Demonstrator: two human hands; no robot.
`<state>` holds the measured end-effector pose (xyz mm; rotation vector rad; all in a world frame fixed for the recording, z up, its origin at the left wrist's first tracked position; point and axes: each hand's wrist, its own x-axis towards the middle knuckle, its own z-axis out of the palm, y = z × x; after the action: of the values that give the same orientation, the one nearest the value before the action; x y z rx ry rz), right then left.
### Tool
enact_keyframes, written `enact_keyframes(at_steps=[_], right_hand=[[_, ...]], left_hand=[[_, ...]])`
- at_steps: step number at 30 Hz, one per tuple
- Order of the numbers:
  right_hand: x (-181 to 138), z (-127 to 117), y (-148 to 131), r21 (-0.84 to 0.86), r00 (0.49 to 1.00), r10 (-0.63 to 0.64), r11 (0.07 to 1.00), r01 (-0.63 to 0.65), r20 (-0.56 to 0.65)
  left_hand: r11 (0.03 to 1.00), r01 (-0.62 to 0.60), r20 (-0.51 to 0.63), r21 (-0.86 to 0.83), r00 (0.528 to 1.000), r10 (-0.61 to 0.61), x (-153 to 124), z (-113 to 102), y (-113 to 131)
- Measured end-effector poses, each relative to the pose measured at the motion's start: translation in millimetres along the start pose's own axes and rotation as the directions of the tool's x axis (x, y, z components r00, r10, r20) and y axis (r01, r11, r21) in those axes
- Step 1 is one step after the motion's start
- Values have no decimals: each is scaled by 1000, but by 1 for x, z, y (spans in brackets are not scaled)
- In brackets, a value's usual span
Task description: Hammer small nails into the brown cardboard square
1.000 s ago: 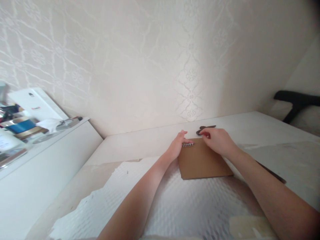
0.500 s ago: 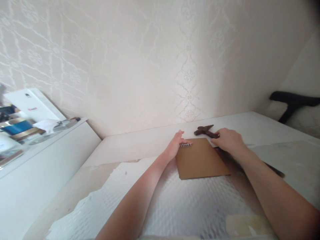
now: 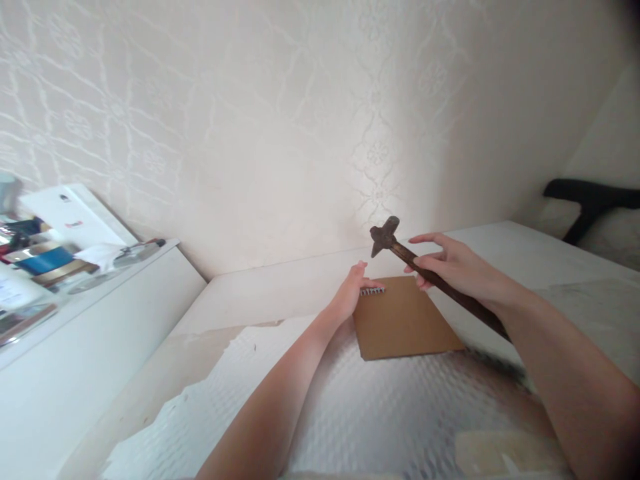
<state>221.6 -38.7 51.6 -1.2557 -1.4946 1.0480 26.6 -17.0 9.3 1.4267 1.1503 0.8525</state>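
A spiral notebook (image 3: 405,320) with a plain brown cover lies on the bubbly white sheet. At its upper left corner is my left hand (image 3: 353,288), with the thumb over the cover beside the wire coil (image 3: 373,291) and the other fingers along the edge, partly hidden. My right hand (image 3: 453,267) grips the handle of an old brown hammer (image 3: 384,235) in the air, index finger stretched out along it. The hammer's head points up and left, above the notebook's far edge. The handle's end runs behind my right forearm.
A white cabinet (image 3: 100,347) on the left carries a white box (image 3: 80,217), a blue tape roll (image 3: 47,259) and clutter. Bubble wrap (image 3: 370,413) covers part of the white table (image 3: 280,287). Behind it rises a patterned wall (image 3: 260,133). A black chair part (image 3: 590,193) stands at right.
My right hand has lifted the hammer off the table, its head now raised and tilted up and left. My left hand and the notebook have stayed in place.
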Motion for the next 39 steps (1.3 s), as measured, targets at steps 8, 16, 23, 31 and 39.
enact_keyframes(at_steps=[8, 16, 23, 31, 39], right_hand=[[-1, -1, 6, -138, 974, -51, 987, 83, 221], [1, -16, 10, -552, 940, -316, 765, 332, 128], [0, -20, 8, -618, 934, -278, 700, 356, 223], [-1, -20, 7, -588, 930, -234, 723, 361, 283], [0, -23, 9, -606, 934, -220, 713, 351, 282]], left_hand=[[997, -23, 19, 72, 1000, 22, 1, -1, 1], [997, -27, 24, 71, 999, 25, -3, -1, 4], [999, -30, 20, 42, 999, 29, -4, 0, 4], [1000, -6, 27, -3, 1000, 6, 3, -2, -7], [1000, 7, 27, -2, 1000, -7, 2, -3, -7]])
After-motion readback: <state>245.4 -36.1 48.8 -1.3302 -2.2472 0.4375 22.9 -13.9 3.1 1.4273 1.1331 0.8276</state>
